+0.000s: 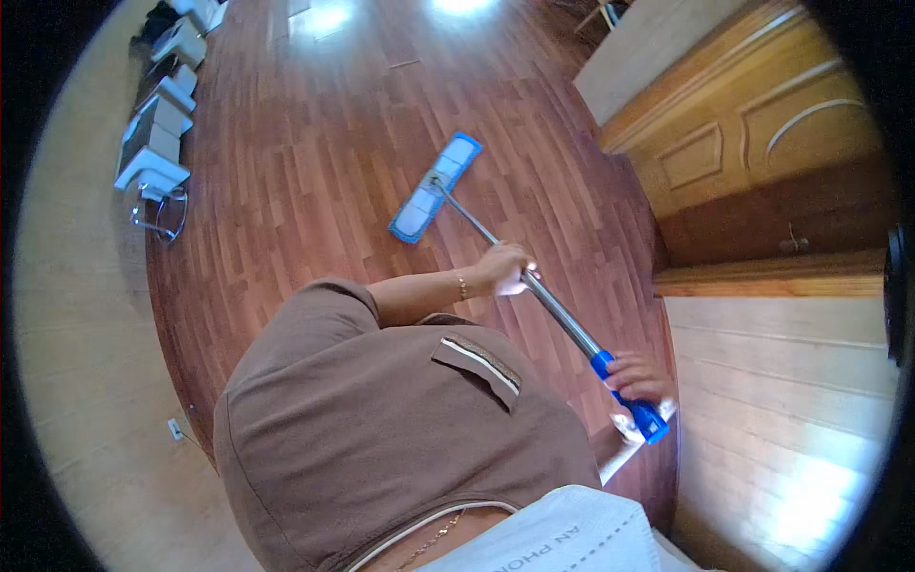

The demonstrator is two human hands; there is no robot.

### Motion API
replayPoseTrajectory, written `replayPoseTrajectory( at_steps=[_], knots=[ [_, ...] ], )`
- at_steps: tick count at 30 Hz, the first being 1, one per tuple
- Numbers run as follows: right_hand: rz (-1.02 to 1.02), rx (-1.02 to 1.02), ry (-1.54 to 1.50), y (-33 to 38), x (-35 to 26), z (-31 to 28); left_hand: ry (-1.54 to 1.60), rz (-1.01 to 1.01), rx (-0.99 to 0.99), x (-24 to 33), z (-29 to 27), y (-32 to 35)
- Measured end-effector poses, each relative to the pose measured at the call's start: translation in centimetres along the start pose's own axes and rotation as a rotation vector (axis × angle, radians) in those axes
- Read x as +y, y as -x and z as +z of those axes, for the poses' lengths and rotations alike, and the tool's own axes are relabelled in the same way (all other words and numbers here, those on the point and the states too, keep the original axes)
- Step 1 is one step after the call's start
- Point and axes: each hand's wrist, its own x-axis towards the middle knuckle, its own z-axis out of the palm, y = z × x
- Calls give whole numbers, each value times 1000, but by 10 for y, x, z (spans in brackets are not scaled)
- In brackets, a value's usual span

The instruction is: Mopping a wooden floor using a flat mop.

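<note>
A person in a brown short-sleeved shirt (381, 419) stands on the reddish-brown wooden plank floor (315, 143), working a flat mop. The left hand (505, 269) is wrapped around the silver metal mop pole (553, 305) about midway along its length, its grip closed tight on the shaft, with a thin gold bracelet (462, 286) at the wrist. The right hand (637, 377) clasps the blue plastic handle end (640, 408) of the same pole, fingers curled over it; a scrap of white cloth or paper (624, 427) shows just beneath that hand, touching it, though I cannot tell whether it is held.

The pole slants away from the body, up and to the left, down to the blue-and-white rectangular flat mop head (436, 187), which lies flat on the floor well ahead of the person, set at a diagonal.

Along the left wall stands a row of white chairs with chrome legs (157, 153). To the right is a carved golden-brown wooden door (753, 133) with a pale cream panelled wall (782, 400) below it. Bright patches of light glare off the floor at the far end.
</note>
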Motion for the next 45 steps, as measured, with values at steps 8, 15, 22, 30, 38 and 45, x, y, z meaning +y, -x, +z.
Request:
replayPoseTrajectory(
  at_steps=[8,15,22,30,38,45],
  knots=[
    [428,-188,-184,-53,29,105,-211,-304,220,-106,-100,101],
    [454,-557,-247,-89,54,174,-227,-573,432,-141,-144,178],
    [466,-532,-407,-93,74,149,-239,-531,523,-144,-129,152],
    [238,-448,-532,-111,91,51,-113,-400,305,-108,-103,29],
    [149,-443,-205,-107,33,-68,1253,-666,143,-81,26,-101],
    [251,-690,70,-85,-15,-132,177,309,-429,-10,62,-185]
  ],
)
